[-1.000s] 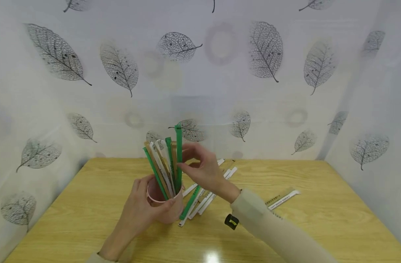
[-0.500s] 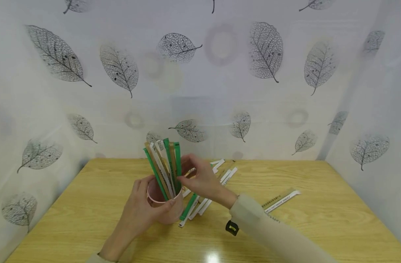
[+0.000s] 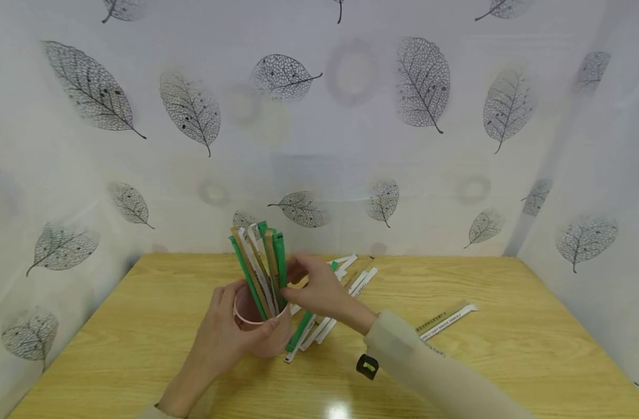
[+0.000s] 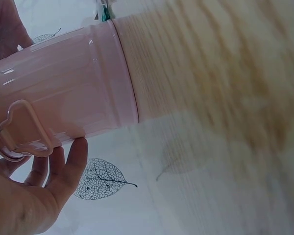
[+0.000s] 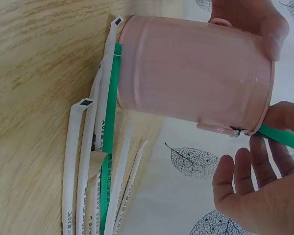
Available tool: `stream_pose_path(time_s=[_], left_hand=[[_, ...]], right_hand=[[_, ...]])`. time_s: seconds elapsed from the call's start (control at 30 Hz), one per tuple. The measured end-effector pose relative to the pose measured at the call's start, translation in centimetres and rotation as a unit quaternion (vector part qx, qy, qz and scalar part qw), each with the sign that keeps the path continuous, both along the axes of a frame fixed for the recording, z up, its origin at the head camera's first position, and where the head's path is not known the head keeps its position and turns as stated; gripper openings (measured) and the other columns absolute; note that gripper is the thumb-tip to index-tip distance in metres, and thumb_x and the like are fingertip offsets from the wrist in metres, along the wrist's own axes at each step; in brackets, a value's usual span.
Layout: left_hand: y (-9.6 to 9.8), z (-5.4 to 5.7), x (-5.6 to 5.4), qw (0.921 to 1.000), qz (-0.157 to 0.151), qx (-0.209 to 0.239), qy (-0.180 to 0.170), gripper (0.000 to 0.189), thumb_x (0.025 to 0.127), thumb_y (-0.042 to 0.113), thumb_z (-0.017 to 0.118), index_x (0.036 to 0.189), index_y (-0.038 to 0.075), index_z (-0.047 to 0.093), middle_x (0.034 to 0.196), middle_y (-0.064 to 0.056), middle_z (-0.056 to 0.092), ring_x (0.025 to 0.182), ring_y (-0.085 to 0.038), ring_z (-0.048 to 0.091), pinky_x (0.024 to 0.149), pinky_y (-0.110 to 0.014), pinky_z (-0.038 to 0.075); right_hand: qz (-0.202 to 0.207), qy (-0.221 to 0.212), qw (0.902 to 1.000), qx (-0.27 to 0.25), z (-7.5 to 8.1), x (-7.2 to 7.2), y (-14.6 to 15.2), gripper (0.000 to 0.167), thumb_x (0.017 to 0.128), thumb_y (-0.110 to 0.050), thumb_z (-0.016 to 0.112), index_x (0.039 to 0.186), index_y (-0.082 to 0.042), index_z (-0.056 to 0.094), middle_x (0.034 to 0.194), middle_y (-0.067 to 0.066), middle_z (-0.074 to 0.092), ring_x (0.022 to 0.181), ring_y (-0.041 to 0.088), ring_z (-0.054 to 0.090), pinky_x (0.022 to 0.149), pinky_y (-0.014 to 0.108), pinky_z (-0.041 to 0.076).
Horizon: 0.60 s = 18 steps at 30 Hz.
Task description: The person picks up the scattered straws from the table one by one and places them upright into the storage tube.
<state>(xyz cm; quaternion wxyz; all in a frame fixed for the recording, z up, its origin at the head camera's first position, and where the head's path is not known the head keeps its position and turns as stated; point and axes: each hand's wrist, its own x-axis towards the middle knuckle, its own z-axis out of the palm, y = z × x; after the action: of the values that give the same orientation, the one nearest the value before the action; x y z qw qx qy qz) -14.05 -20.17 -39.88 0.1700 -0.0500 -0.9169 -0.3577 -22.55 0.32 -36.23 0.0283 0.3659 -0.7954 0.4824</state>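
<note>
A pink pail point(image 3: 269, 342) with small side handles stands upright on the table, holding several green, brown and white wrapped straws point(image 3: 248, 267). My left hand point(image 3: 220, 329) grips the pail's left side, thumb at the near rim; in the left wrist view its fingers point(image 4: 71, 166) lie against the pink wall. At the right rim, my right hand point(image 3: 325, 288) pinches a green wrapped straw point(image 3: 281, 256) between thumb and fingers. The right wrist view shows this green straw point(image 5: 283, 138) at the rim. Its lower end is hidden inside the pail.
Right of the pail lies a loose pile of white, brown and green wrapped straws point(image 3: 327, 329), partly under my right forearm. Further right are a few more straws point(image 3: 447, 323). A leaf-printed curtain point(image 3: 319, 128) encloses the wooden table point(image 3: 508, 361) at the back and sides.
My right hand has moved down with the green straw, which now sits lower in the pail, near the height of the others. The left hand has stayed on the pail.
</note>
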Motion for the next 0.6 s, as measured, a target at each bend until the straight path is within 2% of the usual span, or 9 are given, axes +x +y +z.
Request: stream_pose_path(time_s=[0.2, 0.37, 0.47, 0.6], left_hand=[[0.0, -0.1, 0.0, 1.0, -0.002, 0.002, -0.001, 0.087, 0.081, 0.056, 0.082, 0.144, 0.009, 0.047, 0.124, -0.015, 0.052, 0.109, -0.03, 0.063, 0.082, -0.044, 0.058], [0.1, 0.0, 0.0, 1.0, -0.002, 0.004, -0.005, 0.088, 0.08, 0.057, 0.081, 0.145, 0.009, 0.046, 0.127, -0.015, 0.052, 0.112, -0.032, 0.063, 0.087, -0.048, 0.058], [0.1, 0.1, 0.1, 1.0, 0.001, 0.004, -0.009, 0.088, 0.081, 0.058, 0.081, 0.145, 0.009, 0.046, 0.13, -0.016, 0.051, 0.114, -0.034, 0.063, 0.088, -0.05, 0.058], [0.0, 0.1, 0.1, 1.0, 0.001, 0.001, -0.01, 0.089, 0.081, 0.058, 0.081, 0.145, 0.008, 0.046, 0.131, -0.017, 0.051, 0.115, -0.035, 0.063, 0.088, -0.051, 0.059]], right_hand=[[-0.021, -0.034, 0.9988, 0.03, 0.1, 0.0, 1.7, 0.029, 0.093, -0.021, 0.069, 0.12, -0.01, 0.066, 0.114, 0.01, 0.072, 0.104, 0.022, 0.068, 0.082, 0.028, 0.057], [0.01, -0.002, 0.9963, 0.085, 0.6, -0.4, 4.8, 0.024, 0.094, -0.015, 0.069, 0.117, -0.009, 0.068, 0.111, 0.008, 0.073, 0.102, 0.022, 0.068, 0.078, 0.023, 0.057], [0.04, 0.024, 0.9873, 0.152, 0.8, -0.7, 7.2, 0.023, 0.093, -0.009, 0.068, 0.116, -0.008, 0.069, 0.11, 0.007, 0.073, 0.101, 0.024, 0.069, 0.078, 0.024, 0.058], [0.078, 0.04, 0.9654, 0.246, 0.6, -0.9, 11.3, 0.026, 0.091, -0.002, 0.067, 0.116, -0.006, 0.07, 0.111, 0.01, 0.073, 0.1, 0.026, 0.07, 0.081, 0.032, 0.06]])
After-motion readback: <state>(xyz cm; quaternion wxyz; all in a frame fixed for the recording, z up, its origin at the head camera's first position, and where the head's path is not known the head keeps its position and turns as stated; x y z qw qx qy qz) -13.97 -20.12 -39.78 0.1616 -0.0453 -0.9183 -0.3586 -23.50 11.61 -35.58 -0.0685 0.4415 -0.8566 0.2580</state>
